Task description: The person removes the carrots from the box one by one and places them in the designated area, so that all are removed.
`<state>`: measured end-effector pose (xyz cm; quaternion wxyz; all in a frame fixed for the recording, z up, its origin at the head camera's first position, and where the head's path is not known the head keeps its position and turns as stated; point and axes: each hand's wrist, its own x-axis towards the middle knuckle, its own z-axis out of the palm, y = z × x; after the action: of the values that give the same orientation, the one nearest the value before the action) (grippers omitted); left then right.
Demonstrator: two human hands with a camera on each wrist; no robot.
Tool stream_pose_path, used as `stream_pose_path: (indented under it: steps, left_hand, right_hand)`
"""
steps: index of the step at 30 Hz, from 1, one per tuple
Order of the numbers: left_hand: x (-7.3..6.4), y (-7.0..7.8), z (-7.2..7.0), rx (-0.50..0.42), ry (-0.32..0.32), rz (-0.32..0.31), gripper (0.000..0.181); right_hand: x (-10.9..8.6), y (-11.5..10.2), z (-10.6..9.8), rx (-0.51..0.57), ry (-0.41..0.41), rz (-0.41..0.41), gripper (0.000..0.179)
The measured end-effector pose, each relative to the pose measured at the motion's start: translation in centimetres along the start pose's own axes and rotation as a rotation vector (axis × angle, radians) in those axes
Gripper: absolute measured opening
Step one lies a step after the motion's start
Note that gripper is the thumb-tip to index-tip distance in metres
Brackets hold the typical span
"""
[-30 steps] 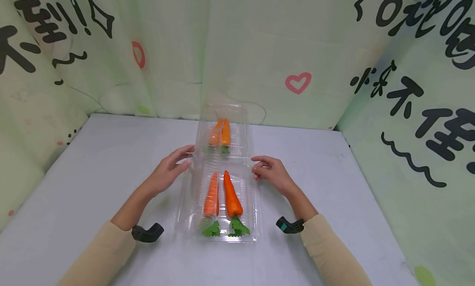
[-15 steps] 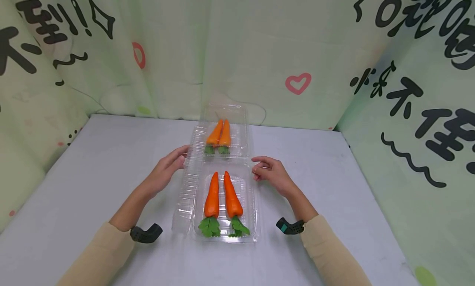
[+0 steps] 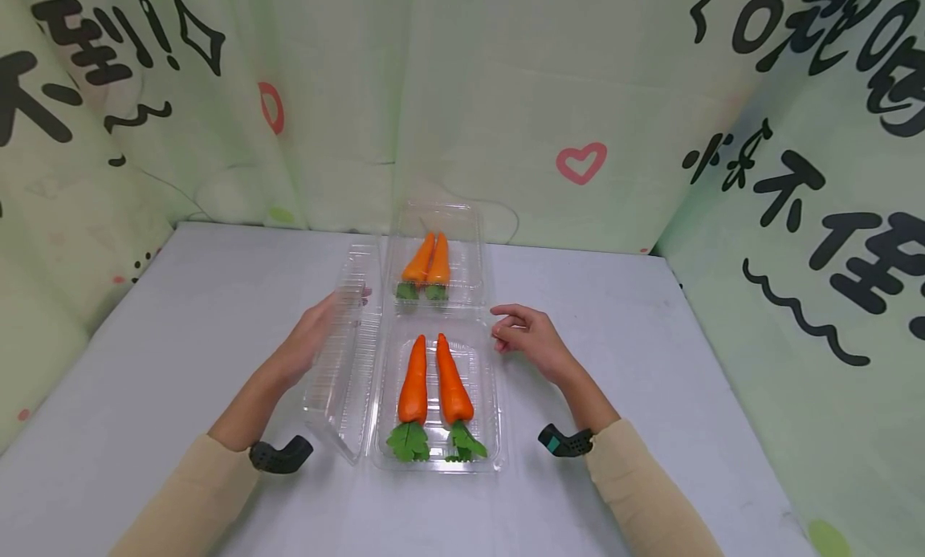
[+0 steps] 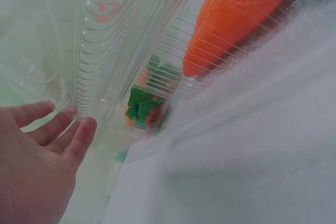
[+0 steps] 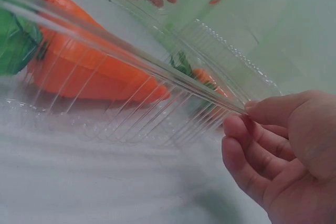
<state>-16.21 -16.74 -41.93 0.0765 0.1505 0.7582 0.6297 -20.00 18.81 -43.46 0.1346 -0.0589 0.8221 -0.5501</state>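
Observation:
Two orange carrots lie in the clear plastic container at the table's middle, the left carrot and the right carrot, with green tops toward me. Its hinged lid leans out to the left, tilted up. My left hand is behind the lid, fingers mostly straight and touching its far end; the head view shows the hand partly through clear plastic. My right hand pinches the container's rim at its far right corner between thumb and index finger, as the right wrist view shows.
Directly behind stands a second clear container holding two smaller orange carrots. The white table is bordered by pale green curtains with black writing and hearts.
The lid has swung left, away from above the carrots, uncovering them. My left hand has moved left with it. My right hand has stayed at the rim.

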Motion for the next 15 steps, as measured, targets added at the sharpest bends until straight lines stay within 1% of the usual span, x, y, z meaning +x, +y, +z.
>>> stream_pose_path:
  steps: [6, 7, 10, 13, 14, 15]
  left_hand:
    - [-0.01, 0.40, 0.03, -0.070, -0.014, 0.086, 0.058]
    - [0.01, 0.36, -0.02, -0.074, -0.018, 0.100, 0.057]
    - [0.13, -0.04, -0.21, -0.071, -0.025, 0.110, 0.056]
    - [0.24, -0.42, -0.39, -0.060, -0.033, 0.133, 0.055]
    - [0.28, -0.57, -0.45, -0.062, -0.038, 0.151, 0.055]
    - [0.16, -0.13, -0.37, -0.070, -0.037, 0.162, 0.054]
  right_hand:
    - [0.01, 0.17, -0.02, 0.010, -0.005, -0.006, 0.038]
    - [0.01, 0.19, -0.02, 0.010, -0.007, -0.010, 0.038]
    - [0.02, 0.21, 0.00, 0.016, -0.005, -0.014, 0.038]
    - [-0.01, 0.15, 0.02, 0.015, -0.004, -0.018, 0.037]
    - [-0.02, 0.12, 0.04, 0.017, -0.001, -0.015, 0.037]
    - [0.00, 0.12, 0.05, 0.016, -0.003, -0.015, 0.037]
